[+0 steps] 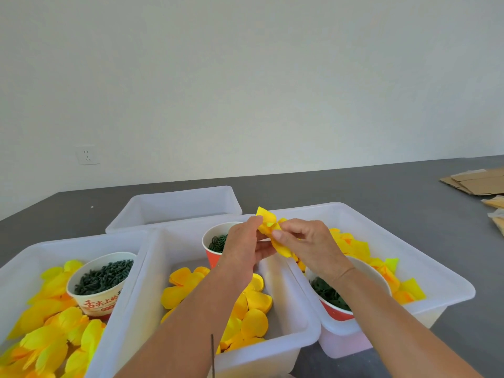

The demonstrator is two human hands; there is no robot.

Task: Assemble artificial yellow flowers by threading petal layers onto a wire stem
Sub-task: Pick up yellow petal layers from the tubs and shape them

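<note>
A single head-worn wide-angle view looks forward and slightly down, close over the hands (275, 241) at 6 o'clock, the wall (272, 77) filling 12 o'clock.

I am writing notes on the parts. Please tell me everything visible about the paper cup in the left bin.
The paper cup is round and white with red printed characters on its side. It stands slightly tilted in the left white bin, filled nearly to the rim with small dark green pieces. Yellow petals lie around and against it. No hand touches it.
</note>
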